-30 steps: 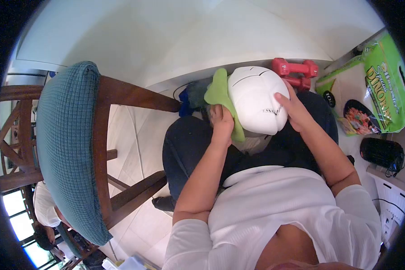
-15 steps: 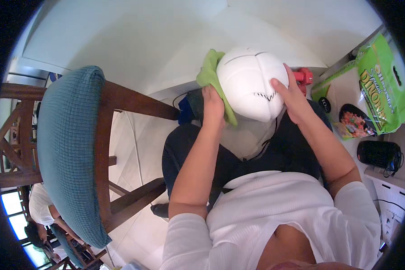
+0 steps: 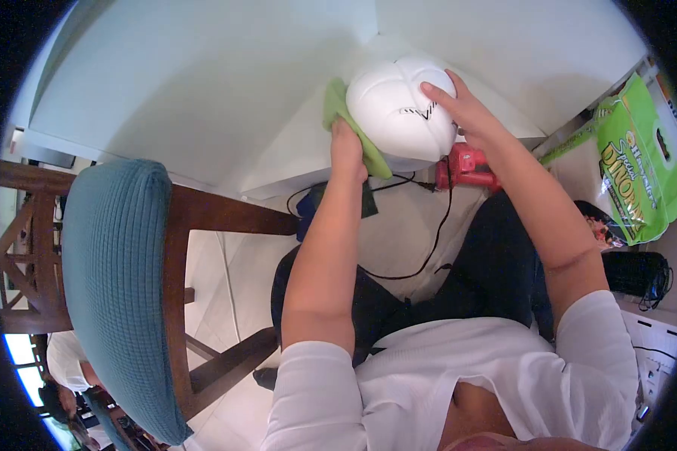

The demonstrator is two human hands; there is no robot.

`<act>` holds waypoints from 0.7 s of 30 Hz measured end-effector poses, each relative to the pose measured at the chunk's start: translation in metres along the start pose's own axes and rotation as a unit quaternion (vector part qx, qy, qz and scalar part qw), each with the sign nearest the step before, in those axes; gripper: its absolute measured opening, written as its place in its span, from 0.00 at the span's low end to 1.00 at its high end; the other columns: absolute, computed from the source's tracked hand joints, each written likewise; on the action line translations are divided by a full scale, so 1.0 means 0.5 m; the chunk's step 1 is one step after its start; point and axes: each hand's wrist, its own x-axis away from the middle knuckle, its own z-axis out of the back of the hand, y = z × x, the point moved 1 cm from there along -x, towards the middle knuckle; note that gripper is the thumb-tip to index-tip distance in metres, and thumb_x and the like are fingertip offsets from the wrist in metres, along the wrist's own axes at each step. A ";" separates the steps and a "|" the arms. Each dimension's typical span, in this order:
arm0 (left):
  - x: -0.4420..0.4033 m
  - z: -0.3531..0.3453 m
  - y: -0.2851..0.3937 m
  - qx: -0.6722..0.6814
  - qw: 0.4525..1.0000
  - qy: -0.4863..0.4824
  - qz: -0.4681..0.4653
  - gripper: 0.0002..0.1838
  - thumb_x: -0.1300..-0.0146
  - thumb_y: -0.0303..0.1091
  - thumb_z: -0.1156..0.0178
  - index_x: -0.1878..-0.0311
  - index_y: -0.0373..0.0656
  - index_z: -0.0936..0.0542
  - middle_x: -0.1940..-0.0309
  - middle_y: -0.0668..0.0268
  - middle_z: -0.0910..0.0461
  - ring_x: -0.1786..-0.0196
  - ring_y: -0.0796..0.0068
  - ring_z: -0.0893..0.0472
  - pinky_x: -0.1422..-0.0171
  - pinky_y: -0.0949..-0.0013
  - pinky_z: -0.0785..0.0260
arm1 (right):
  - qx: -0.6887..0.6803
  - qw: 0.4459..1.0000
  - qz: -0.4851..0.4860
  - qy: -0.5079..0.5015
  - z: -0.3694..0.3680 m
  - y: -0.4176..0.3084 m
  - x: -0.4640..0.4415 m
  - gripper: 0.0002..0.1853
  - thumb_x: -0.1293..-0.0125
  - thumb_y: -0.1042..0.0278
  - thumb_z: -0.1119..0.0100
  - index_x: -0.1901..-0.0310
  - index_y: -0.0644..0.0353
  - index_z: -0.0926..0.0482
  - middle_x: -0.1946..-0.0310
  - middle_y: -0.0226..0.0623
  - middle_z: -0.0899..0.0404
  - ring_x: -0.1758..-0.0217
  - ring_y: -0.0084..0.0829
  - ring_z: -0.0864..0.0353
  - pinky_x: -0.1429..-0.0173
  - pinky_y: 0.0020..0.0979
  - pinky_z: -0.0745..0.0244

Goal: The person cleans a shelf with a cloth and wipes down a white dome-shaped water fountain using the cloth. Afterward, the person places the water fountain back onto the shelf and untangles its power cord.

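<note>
White and smoothly lobed, the rounded object [image 3: 399, 101] is held between both hands, out at arm's length in front of the pale wall panels [image 3: 203, 75]; whether any of its weight is taken by the white ledge [image 3: 301, 161] cannot be told. Its near side is gripped by the right hand [image 3: 465, 109], the thumb laid across the top and the fingers spread widely around the edge. On the other side, the green piece [image 3: 334, 99] is pressed flat by the left hand [image 3: 347, 150], whose fingers are partly hidden; whether that piece is attached to the white body cannot be seen. For a steady hold, even pressure from both sides is best applied, with the palms kept low, since so smooth a curve could slip. Care is also called for around the black cord [image 3: 399, 277] looped below and the red dumbbell [image 3: 466, 167] just beneath the right side, where a knock could be taken. As for containers, a green printed bag [image 3: 643, 177] is seen standing at the right; pale contents, probably rice, are shown through its side, and its top cannot be judged sealed or unsealed.
</note>
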 end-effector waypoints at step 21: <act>0.320 -0.160 -0.050 -0.124 0.979 -0.151 -0.048 0.30 0.31 0.42 0.53 0.32 0.42 0.49 0.39 0.58 0.37 0.40 0.66 0.34 0.38 0.65 0.39 | -0.185 0.968 0.094 0.143 0.191 0.021 0.462 0.42 0.41 0.54 0.40 0.31 0.59 0.52 0.37 0.45 0.41 0.34 0.37 0.41 0.32 0.36 0.46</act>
